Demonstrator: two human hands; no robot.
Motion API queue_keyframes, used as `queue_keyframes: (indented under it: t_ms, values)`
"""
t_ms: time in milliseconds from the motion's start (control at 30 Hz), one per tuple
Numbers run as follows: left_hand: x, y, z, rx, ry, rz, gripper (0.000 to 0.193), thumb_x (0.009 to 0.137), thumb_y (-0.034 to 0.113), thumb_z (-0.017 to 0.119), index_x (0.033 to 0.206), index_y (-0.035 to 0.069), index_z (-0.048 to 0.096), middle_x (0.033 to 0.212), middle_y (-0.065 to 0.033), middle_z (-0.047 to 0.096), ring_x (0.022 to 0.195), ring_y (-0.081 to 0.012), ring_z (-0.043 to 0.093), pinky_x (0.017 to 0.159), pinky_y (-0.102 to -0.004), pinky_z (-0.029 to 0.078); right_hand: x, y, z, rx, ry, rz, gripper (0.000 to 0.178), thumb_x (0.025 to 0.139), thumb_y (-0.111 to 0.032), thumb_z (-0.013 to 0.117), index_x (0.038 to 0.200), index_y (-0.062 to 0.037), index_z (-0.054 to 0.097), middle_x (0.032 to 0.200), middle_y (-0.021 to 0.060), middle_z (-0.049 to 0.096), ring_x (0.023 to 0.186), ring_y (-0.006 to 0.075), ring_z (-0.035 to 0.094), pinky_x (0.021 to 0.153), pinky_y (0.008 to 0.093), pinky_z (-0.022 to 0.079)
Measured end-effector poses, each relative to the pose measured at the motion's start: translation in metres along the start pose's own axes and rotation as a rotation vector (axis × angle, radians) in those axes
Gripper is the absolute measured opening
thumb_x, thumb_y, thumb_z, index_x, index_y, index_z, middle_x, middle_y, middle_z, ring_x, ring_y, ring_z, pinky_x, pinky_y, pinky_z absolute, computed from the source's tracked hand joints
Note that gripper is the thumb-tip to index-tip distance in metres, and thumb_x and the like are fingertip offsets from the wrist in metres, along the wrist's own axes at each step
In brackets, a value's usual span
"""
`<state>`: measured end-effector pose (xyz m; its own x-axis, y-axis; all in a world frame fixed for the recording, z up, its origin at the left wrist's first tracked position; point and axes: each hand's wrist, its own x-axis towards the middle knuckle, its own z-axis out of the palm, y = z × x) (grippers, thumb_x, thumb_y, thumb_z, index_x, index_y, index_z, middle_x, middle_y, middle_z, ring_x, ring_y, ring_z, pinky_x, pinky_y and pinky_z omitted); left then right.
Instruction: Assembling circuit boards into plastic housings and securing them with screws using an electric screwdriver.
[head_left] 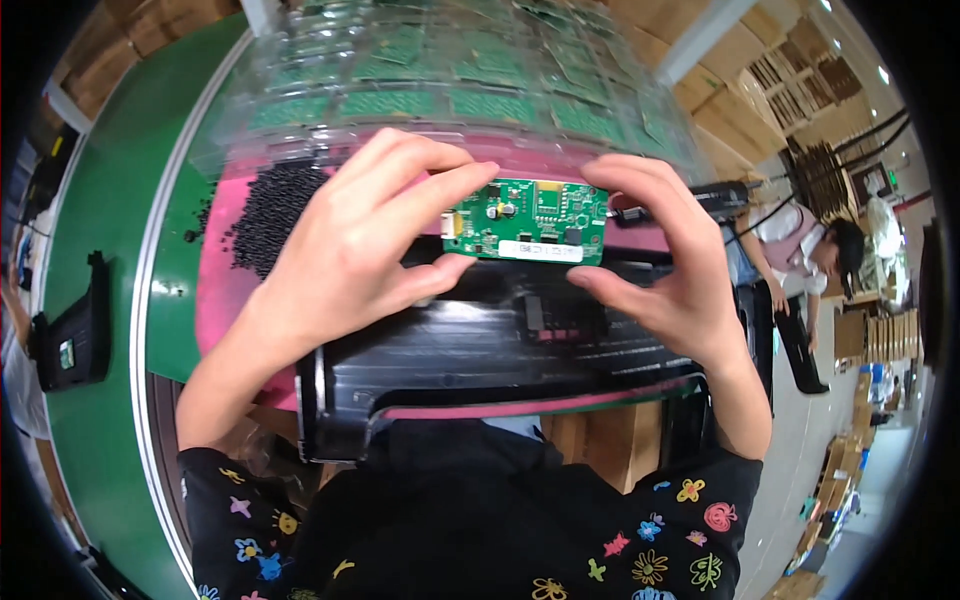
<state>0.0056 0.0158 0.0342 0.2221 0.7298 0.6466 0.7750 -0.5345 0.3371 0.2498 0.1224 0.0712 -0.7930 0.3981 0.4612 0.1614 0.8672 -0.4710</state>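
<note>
Circuit board [545,222]: raised level above the housing, component face up, probably so that its parts and pale label stay in plain view.
Left hand [365,235]: holding the board's left end, fingers at the far edge and thumb at the near one (an edge grip likely spares the components).
Right hand [670,240]: holding the right end in the same pinch, presumably to keep the board steady and square.
Board relative to hands: between the two, its left end under the left fingertips, its right corners at the right forefinger and thumb; both palms stand clear of it.
Black housing [440,345]: lying lengthwise below the board and nearest the wearer, apparently to keep its open recess within reach.
Pink mat [222,305]: beneath the housing, perhaps as protection from scratches.
Small black parts [270,210]: heaped loose at far left on the mat, seemingly for picking by the left hand.
Clear trays [455,80]: stacked on the far side, their compartments likely keeping the green boards apart.
Black tool [718,200]: just beyond the right hand, to its right.
</note>
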Motion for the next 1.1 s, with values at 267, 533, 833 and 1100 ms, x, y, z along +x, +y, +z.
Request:
queue_keyframes:
  t_ms: [267,533,833,1100]
  values:
    - [0.018,0.025,0.027,-0.266,-0.340,-0.087,0.056,0.064,0.008,0.081,0.116,0.000,0.061,0.106,-0.0111,0.061,0.093,-0.0278,0.063,0.079,-0.0358,0.053,-0.076,0.013,-0.008,0.021,-0.005,0.176,0.057,0.067,-0.009,0.084,0.118,0.0005,0.061,0.117,0.0168,0.064,0.107,0.0329,0.063,0.092,0.0386,0.050]
    - [0.007,0.035,0.063,-0.225,-0.696,-0.174,0.052,0.070,0.017,0.081,0.114,0.003,0.056,0.104,-0.0091,0.055,0.083,-0.0301,0.064,0.066,-0.0398,0.054,-0.108,0.037,0.007,0.140,-0.179,0.314,0.052,0.061,-0.011,0.083,0.109,-0.0026,0.063,0.123,0.0131,0.058,0.116,0.0329,0.052,0.101,0.0413,0.042]
    - [0.004,0.033,0.079,-0.204,-0.561,-0.160,0.052,0.068,0.015,0.083,0.112,0.002,0.058,0.104,-0.0075,0.056,0.082,-0.0264,0.064,0.062,-0.0363,0.054,-0.113,0.046,0.012,0.091,-0.128,0.375,0.053,0.063,-0.007,0.080,0.113,-0.0002,0.063,0.122,0.0122,0.059,0.117,0.0323,0.052,0.100,0.0402,0.043]
    - [0.003,0.035,0.079,-0.182,-0.562,-0.147,0.052,0.071,0.017,0.081,0.115,0.001,0.058,0.105,-0.0081,0.055,0.083,-0.0266,0.064,0.062,-0.0371,0.053,-0.114,0.046,0.012,0.083,-0.129,0.370,0.054,0.063,-0.005,0.079,0.115,0.0004,0.063,0.124,0.0123,0.058,0.119,0.0324,0.052,0.102,0.0404,0.043]
